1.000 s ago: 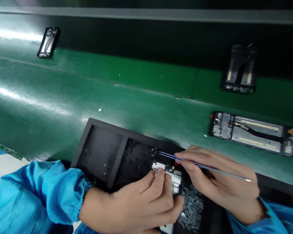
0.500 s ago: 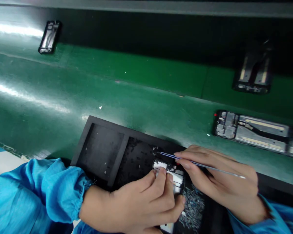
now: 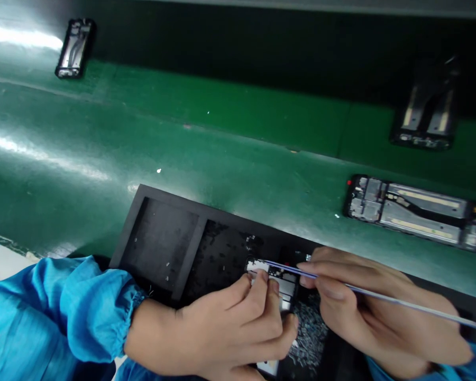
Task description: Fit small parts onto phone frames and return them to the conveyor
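2 hands (image 3: 222, 330) (image 3: 384, 312) hold phone frame (image 3: 283, 286), tweezers (image 3: 404, 299).

Left hand (image 3: 230, 328): knuckles up, fingers (image 3: 262, 280) curled downward and pressing, left wrist (image 3: 137, 330) low and behind them | right hand (image 3: 384, 312): thumb and fingers pinched together, fingertips (image 3: 307, 267) pointing toward my left hand, just beside it | left forearm (image 3: 59, 317): blue-sleeved

Loose bright-blue sleeves (image 3: 51, 317), gathered elastic cuffs (image 3: 133, 317), bare hands (image 3: 230, 333)
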Motion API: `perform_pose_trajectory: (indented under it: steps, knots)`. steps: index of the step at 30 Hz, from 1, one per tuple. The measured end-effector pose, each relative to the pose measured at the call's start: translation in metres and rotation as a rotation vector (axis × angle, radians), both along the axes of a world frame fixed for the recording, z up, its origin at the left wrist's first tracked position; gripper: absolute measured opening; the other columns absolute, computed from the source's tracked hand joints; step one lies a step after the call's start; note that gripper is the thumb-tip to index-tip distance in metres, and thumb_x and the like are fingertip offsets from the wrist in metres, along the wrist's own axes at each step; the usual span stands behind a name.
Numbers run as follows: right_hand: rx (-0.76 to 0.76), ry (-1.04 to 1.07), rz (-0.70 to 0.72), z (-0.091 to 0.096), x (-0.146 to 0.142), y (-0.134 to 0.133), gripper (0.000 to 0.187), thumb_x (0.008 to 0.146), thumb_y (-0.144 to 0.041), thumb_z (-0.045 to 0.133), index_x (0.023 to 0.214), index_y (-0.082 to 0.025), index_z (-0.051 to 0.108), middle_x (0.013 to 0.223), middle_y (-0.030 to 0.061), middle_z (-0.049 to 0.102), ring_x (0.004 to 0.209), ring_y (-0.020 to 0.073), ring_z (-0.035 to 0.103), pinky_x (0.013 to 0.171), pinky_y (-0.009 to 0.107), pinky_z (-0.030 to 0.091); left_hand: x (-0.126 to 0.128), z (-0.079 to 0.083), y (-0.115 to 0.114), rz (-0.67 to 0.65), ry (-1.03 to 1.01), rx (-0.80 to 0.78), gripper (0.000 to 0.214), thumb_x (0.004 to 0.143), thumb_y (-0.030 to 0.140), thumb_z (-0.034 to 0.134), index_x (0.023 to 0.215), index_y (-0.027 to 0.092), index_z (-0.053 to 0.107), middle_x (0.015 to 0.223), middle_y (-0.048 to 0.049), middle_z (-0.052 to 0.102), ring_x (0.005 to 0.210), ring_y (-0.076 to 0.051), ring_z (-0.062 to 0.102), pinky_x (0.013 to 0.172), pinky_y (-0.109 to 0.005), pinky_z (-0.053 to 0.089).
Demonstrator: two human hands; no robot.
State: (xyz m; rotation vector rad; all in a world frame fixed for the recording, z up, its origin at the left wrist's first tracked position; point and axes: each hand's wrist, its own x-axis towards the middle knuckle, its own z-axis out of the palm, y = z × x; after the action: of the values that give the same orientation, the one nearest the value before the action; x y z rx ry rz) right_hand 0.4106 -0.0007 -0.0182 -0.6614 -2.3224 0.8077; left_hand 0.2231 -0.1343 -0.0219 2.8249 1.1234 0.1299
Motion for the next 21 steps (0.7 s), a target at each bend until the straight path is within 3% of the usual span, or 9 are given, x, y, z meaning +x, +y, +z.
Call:
perform_pose_trajectory:
  steps: [10, 15, 21]
  knots:
    - [-0.021, -0.023, 0.146, 0.009, -0.006, 0.005, 0.01, 0.104, -0.014, 0.054, 0.108, -0.018, 0.063, 0.078, 0.0033, 0.072, 0.065, 0.014, 0.07, 0.059, 0.025, 0.058, 0.001, -0.004, -0.001, -0.002, -0.022, 0.005, 0.088, 0.096, 0.077, 0.042, 0.152, 0.009, 0.048, 0.14, -0.0193, 0.059, 0.133, -0.042, 0.054, 0.116, -0.053, 0.035]
    - [-0.003, -0.026, 0.201, 0.012, -0.004, 0.002, 0.012, 0.102, -0.014, 0.058, 0.111, -0.018, 0.066, 0.084, 0.0044, 0.074, 0.069, 0.0166, 0.07, 0.063, 0.029, 0.059, 0.001, -0.004, -0.001, 0.002, -0.03, -0.005, 0.086, 0.097, 0.076, 0.042, 0.152, 0.011, 0.049, 0.139, -0.0176, 0.059, 0.13, -0.04, 0.056, 0.116, -0.054, 0.035]
    - [0.021, 0.032, 0.139, 0.013, -0.005, 0.007, 0.02, 0.095, -0.014, 0.068, 0.114, -0.022, 0.07, 0.085, 0.0041, 0.076, 0.07, 0.0199, 0.072, 0.064, 0.032, 0.062, -0.001, -0.002, 0.0, 0.003, -0.018, 0.03, 0.079, 0.101, 0.072, 0.037, 0.151, 0.012, 0.05, 0.137, -0.0163, 0.06, 0.129, -0.039, 0.058, 0.117, -0.052, 0.036]
